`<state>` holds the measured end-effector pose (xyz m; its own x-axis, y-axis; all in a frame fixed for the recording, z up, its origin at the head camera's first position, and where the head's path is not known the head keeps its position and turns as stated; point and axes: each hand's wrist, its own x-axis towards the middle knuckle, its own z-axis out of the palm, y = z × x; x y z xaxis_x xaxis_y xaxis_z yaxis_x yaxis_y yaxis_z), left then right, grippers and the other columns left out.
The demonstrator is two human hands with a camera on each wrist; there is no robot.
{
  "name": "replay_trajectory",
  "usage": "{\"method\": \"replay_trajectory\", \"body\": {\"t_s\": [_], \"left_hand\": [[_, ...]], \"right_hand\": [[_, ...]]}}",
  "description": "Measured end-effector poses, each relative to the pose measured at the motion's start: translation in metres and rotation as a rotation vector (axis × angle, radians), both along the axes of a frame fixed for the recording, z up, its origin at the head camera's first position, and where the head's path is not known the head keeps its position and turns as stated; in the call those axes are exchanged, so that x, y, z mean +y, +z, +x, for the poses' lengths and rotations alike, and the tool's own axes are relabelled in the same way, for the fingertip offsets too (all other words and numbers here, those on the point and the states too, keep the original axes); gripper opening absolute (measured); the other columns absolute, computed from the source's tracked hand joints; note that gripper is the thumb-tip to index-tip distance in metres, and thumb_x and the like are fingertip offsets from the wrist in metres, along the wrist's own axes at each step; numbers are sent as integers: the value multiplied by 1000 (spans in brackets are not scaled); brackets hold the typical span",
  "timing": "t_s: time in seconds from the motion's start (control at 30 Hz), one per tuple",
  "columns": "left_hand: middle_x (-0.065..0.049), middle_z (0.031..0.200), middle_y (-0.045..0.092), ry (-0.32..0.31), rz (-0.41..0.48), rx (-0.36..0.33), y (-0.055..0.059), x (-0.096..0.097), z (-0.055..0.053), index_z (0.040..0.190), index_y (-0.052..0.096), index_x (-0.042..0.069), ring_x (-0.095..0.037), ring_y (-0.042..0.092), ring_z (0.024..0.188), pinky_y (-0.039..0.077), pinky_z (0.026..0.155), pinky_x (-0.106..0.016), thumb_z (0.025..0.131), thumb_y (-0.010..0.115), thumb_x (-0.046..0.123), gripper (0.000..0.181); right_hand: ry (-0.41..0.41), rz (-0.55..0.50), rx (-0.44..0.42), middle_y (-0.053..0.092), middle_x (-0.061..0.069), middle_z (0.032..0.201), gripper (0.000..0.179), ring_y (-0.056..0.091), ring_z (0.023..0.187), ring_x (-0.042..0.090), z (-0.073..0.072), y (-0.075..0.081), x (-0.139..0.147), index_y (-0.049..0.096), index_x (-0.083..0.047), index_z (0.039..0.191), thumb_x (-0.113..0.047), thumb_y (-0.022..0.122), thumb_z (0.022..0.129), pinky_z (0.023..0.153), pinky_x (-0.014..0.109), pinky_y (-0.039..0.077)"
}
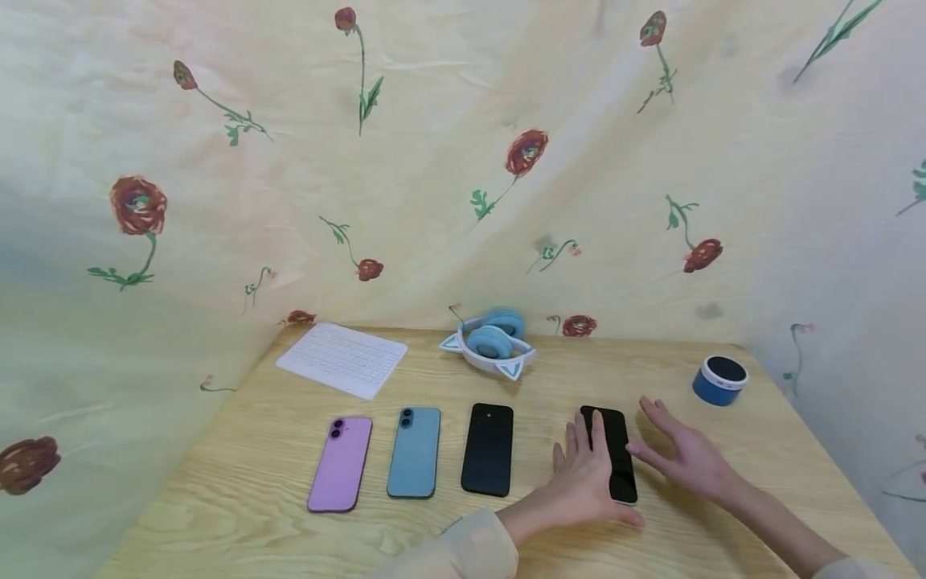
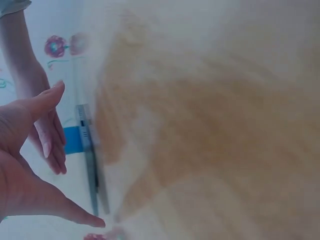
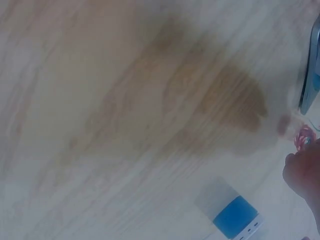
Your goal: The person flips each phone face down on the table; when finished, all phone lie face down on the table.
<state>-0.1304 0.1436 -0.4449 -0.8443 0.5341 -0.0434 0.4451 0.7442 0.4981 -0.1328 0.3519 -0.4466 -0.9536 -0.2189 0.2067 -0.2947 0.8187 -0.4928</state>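
A black smartphone (image 1: pixel 620 458) lies flat on the wooden table between my two hands, its dark side up. My left hand (image 1: pixel 579 486) is at its left side with fingers extended, covering part of its left edge from the head camera. On the phone's right is my right hand (image 1: pixel 687 460), thumb and fingers spread apart. Whether either hand touches the phone is not clear. From the left wrist, the phone (image 2: pixel 89 160) shows edge-on beyond my left hand (image 2: pixel 25 165). Only a bit of my right hand (image 3: pixel 306 172) shows in the right wrist view.
To the left lie another black phone (image 1: pixel 488 450), a blue phone (image 1: pixel 414 454) and a purple phone (image 1: pixel 340 466). Farther back are a white keyboard (image 1: pixel 343 358) and cat-ear headphones (image 1: pixel 492 346). A blue cylindrical speaker (image 1: pixel 718 384) stands at right. A floral curtain (image 1: pixel 434 161) hangs behind.
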Motion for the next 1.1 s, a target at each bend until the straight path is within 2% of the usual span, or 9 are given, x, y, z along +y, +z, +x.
{"method": "replay_trajectory", "body": {"t_s": [0.2, 0.3, 0.43, 0.53, 0.63, 0.8, 0.9, 1.0, 1.1], "left_hand": [[-17, 161, 7, 18, -23, 10, -12, 1, -2, 157, -4, 12, -31, 12, 147, 27, 111, -46, 65, 73, 72, 134], [-17, 161, 9, 29, -65, 42, -13, 6, -4, 156, -3, 10, -27, 15, 146, 27, 112, -39, 65, 67, 78, 134], [-15, 161, 9, 39, -151, 48, -14, 13, -2, 157, 0, 10, -24, 17, 146, 30, 111, -35, 64, 61, 84, 133], [-15, 161, 8, 43, -188, 34, -15, 18, 1, 157, 3, 10, -23, 16, 146, 31, 110, -33, 64, 60, 85, 133], [-15, 160, 11, 63, -226, 56, -15, 21, 3, 157, 6, 9, -22, 18, 145, 32, 108, -31, 65, 60, 84, 130], [-16, 158, 20, 82, -358, 107, -11, 28, 3, 156, 15, 6, -20, 24, 143, 31, 107, -25, 79, 52, 79, 112], [-17, 155, 26, 80, -452, 144, -10, 30, 4, 155, 19, 6, -21, 28, 141, 31, 107, -25, 88, 46, 72, 97], [-17, 151, 34, 91, -500, 194, -10, 32, 6, 155, 21, 7, -22, 34, 138, 33, 106, -25, 93, 44, 64, 87], [-19, 146, 40, 98, -516, 255, -10, 33, 8, 155, 22, 10, -25, 41, 133, 38, 103, -27, 95, 45, 60, 81]], "right_hand": [[29, 4, 4, 31, 36, 147, 78, 30, 132, 55, -2, -10, -5, 32, 9, 147, -33, 68, 91, 98, 64, 32], [46, 18, 32, 34, 34, 147, 74, 32, 132, 53, -4, -15, -9, 35, 9, 146, -33, 66, 93, 112, 34, 26], [66, 15, 43, 33, 32, 148, 72, 32, 133, 51, -7, -19, -12, 35, 9, 146, -31, 65, 94, 103, 8, 11], [71, 10, 44, 32, 33, 148, 71, 31, 133, 51, -8, -22, -13, 34, 10, 146, -29, 64, 95, 103, 8, 10], [68, 15, 63, 33, 34, 147, 70, 32, 132, 52, -9, -24, -13, 34, 11, 145, -27, 64, 95, 99, 4, 7], [56, 15, 77, 35, 34, 146, 68, 34, 131, 52, -7, -22, -11, 36, 11, 144, -26, 65, 95, 103, 7, 11], [33, 18, 49, 35, 35, 145, 68, 34, 131, 52, -5, -21, -10, 36, 10, 144, -27, 65, 95, 111, 33, 27], [4, 11, 27, 34, 36, 144, 70, 33, 131, 53, -3, -21, -8, 35, 10, 145, -28, 65, 94, 96, 60, 34], [-17, -12, 28, 35, 36, 144, 69, 35, 130, 54, -1, -22, -8, 35, 9, 146, -27, 65, 95, 94, 60, 35]]}}
